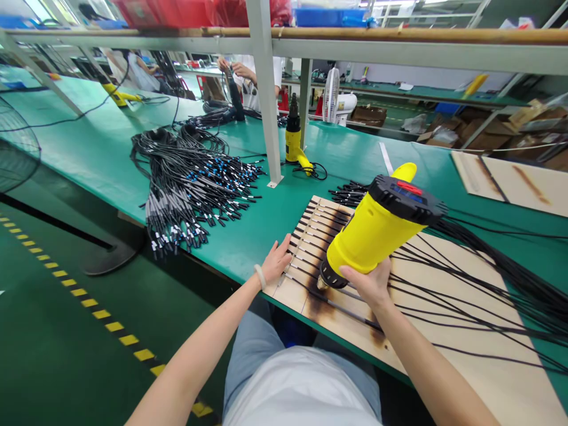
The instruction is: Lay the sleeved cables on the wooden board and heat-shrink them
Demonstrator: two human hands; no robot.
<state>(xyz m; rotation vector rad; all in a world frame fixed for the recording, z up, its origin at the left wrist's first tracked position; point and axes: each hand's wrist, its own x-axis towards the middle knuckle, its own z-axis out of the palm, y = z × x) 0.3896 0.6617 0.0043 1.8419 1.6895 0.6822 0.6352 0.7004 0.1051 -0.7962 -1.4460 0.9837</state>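
Observation:
My right hand [370, 283] is wrapped round a yellow heat gun [375, 234] with a black rear end. Its nozzle points down at the cables, close above a scorched wooden board [448, 343]. Black cables [341, 309] with grey sleeved sections lie side by side across the board, their tips along a slotted strip [306, 228] at its left edge. My left hand [276, 263] rests on that left edge by the cable tips, fingers stretched out; whether it presses on a tip I cannot tell.
A big pile of black cables [190, 177] lies left on the green table [248, 242]. Another yellow heat gun [293, 139] stands upright behind a white post [265, 94]. Loose cables [519, 290] trail off right. Across the table, a person's hands [237, 70] hold a dark tool.

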